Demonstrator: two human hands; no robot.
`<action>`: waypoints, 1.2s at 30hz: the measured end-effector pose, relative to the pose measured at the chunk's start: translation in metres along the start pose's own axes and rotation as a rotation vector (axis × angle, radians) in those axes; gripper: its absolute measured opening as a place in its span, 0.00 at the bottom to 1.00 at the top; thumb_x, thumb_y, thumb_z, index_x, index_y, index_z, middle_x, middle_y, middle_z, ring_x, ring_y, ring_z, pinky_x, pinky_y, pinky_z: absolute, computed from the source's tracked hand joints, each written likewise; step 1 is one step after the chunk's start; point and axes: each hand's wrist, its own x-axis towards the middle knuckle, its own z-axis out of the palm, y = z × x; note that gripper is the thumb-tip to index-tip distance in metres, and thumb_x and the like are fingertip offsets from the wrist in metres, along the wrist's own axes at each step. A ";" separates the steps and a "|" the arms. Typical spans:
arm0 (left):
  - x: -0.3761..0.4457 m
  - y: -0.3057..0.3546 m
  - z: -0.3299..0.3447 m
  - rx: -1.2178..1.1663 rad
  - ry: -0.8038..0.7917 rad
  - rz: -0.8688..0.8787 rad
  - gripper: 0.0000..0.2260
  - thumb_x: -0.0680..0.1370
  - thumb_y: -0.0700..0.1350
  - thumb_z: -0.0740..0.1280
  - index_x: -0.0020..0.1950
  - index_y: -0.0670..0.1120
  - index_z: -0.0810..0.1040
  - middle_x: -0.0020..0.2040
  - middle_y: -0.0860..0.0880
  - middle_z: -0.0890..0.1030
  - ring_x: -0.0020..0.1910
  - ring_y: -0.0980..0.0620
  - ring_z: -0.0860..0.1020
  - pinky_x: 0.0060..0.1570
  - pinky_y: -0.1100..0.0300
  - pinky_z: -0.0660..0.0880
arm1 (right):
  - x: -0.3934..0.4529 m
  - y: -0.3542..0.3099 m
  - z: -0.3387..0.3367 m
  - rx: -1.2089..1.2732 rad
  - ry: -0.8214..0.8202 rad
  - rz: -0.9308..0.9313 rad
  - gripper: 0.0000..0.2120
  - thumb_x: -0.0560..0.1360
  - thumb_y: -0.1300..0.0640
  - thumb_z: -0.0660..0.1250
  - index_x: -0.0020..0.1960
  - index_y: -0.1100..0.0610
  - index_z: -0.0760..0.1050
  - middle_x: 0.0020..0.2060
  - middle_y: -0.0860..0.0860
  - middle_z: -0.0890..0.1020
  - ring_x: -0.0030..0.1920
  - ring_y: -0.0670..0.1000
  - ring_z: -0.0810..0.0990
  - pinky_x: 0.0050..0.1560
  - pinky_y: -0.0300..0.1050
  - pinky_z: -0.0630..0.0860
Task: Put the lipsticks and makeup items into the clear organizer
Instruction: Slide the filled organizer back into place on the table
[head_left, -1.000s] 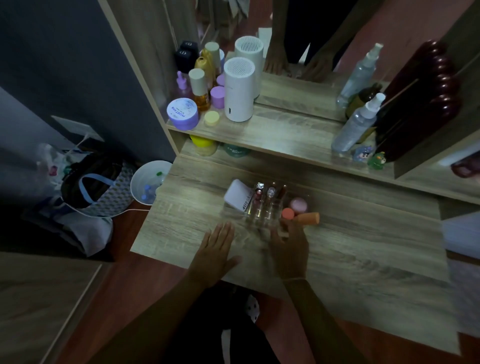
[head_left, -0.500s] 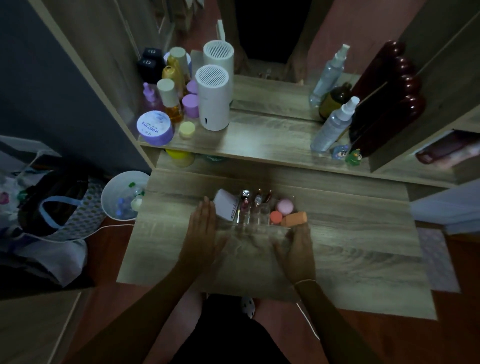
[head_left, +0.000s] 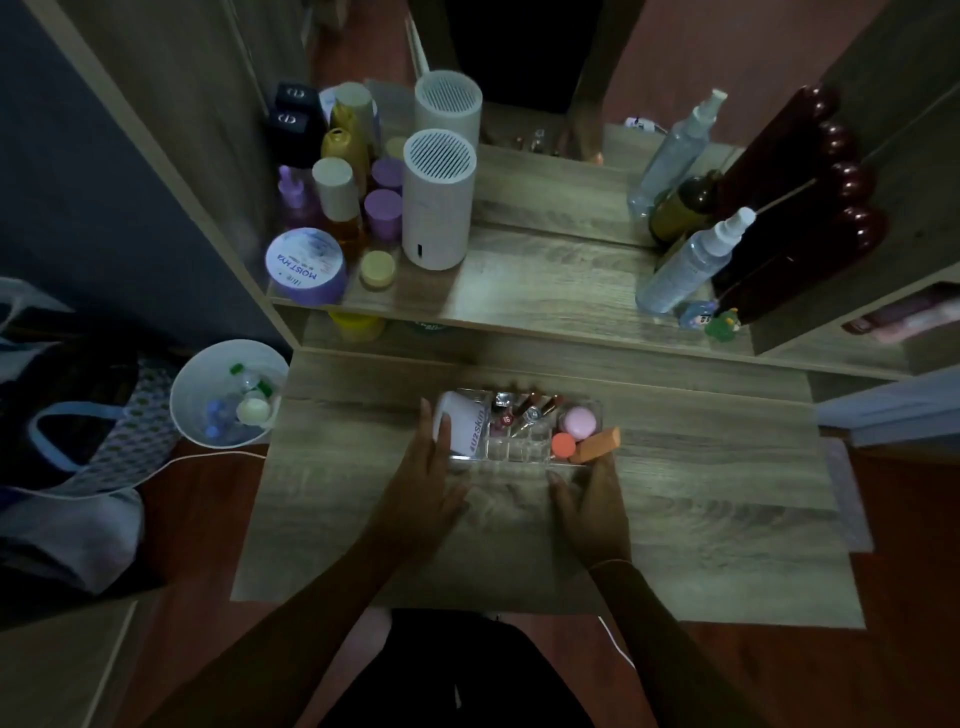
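Note:
The clear organizer (head_left: 519, 460) sits on the wooden table top in front of me. In its left part stands a white tube (head_left: 465, 423). Several lipsticks (head_left: 524, 410) stand in the middle slots. On the right lie a pink round sponge (head_left: 579, 422), an orange round sponge (head_left: 563, 444) and an orange wedge (head_left: 597, 444). My left hand (head_left: 428, 473) rests against the organizer's left end, fingers touching the tube side. My right hand (head_left: 587, 506) grips the near right corner under the wedge.
A raised shelf behind holds a purple jar (head_left: 306, 267), several bottles, a white cylinder (head_left: 439, 200), a spray bottle (head_left: 691, 260) and small figurines (head_left: 709, 319). A mirror stands behind. A white bin (head_left: 228, 392) and bags lie on the floor to the left.
My left hand has moved from flat on the table to the organizer's left end. My right hand has settled on the near right corner. My head has shifted closer.

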 end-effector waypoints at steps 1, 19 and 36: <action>0.000 -0.001 0.000 -0.012 0.003 0.012 0.38 0.77 0.57 0.59 0.75 0.50 0.35 0.75 0.46 0.29 0.75 0.40 0.53 0.62 0.50 0.71 | -0.001 -0.001 0.001 0.001 0.013 0.007 0.22 0.74 0.50 0.68 0.64 0.52 0.64 0.54 0.53 0.76 0.51 0.52 0.77 0.51 0.52 0.78; 0.002 0.006 -0.001 -0.179 -0.017 -0.187 0.46 0.70 0.63 0.64 0.75 0.47 0.39 0.77 0.40 0.54 0.73 0.42 0.59 0.69 0.45 0.62 | -0.012 0.009 0.003 -0.045 0.048 0.047 0.18 0.75 0.51 0.66 0.59 0.60 0.68 0.51 0.56 0.75 0.52 0.56 0.74 0.57 0.63 0.73; 0.020 0.054 0.038 -0.186 -0.054 -0.082 0.45 0.72 0.62 0.66 0.76 0.47 0.40 0.75 0.38 0.60 0.71 0.44 0.63 0.68 0.45 0.66 | -0.016 0.060 -0.044 -0.067 0.056 0.072 0.23 0.71 0.55 0.68 0.62 0.58 0.65 0.57 0.57 0.75 0.59 0.57 0.73 0.62 0.63 0.71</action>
